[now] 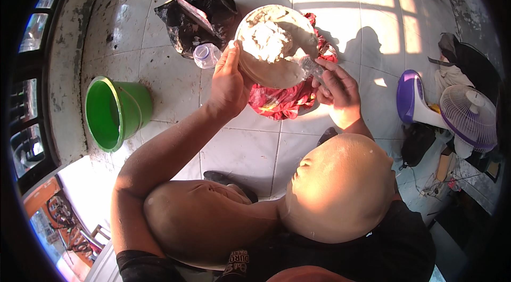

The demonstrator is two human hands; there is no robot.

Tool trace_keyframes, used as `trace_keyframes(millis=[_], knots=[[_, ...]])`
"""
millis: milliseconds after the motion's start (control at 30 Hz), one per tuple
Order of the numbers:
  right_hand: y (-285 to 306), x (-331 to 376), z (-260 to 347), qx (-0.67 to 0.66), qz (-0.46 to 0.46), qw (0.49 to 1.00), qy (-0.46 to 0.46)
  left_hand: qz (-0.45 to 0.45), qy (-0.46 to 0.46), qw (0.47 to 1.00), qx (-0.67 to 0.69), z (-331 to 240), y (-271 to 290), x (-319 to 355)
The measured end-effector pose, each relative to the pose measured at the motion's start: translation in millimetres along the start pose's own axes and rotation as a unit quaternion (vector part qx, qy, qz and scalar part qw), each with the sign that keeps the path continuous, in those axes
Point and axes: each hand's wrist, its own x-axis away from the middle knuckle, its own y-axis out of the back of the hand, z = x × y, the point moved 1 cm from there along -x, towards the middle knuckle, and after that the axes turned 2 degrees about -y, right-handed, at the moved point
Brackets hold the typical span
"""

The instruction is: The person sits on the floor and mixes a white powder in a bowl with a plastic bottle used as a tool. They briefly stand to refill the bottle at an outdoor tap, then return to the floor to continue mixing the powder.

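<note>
My left hand (230, 84) grips the near-left rim of a round, shallow pale bowl (274, 75) and holds it tilted. A lumpy heap of whitish paste (269, 39) lies inside it, with more smeared over the wall. My right hand (340, 90) is closed round the handle of a scraper-like tool (310, 67) at the bowl's right side; the tool's tip meets the paste, and its exact kind is hard to make out. Red patterned cloth (281, 102) lies on the floor beneath the bowl. Just left of the bowl is a clear plastic container (206, 56) with a blue rim.
A black plastic bag (183, 29) lies beyond the container. To the left stands a green bucket (128, 111). A purple-and-white fan (468, 114) lies at the right near dark cloth and cables. My bent knees (340, 186) fill the near side of the tiled floor (239, 149).
</note>
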Motion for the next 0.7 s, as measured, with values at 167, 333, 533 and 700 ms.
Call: trace_keyframes(millis=[167,333,533,700], knots=[[3.4,-4.6,25.9,0.196,-0.029,0.974,0.113,0.012,0.010,1.000,0.012,-3.0,-5.9,-2.3],[-7.2,-9.2,69.3,0.454,-0.001,0.819,0.352,0.030,0.015,0.999,0.017,-1.4,-5.5,-2.9],[-23.2,0.1,52.0,0.635,0.040,0.646,0.422,0.044,0.021,0.999,0.018,-3.0,-7.4,-5.0],[-19.3,11.8,54.1,0.665,0.088,0.614,0.416,0.028,0.012,1.000,0.006,-18.1,-4.2,-9.4]])
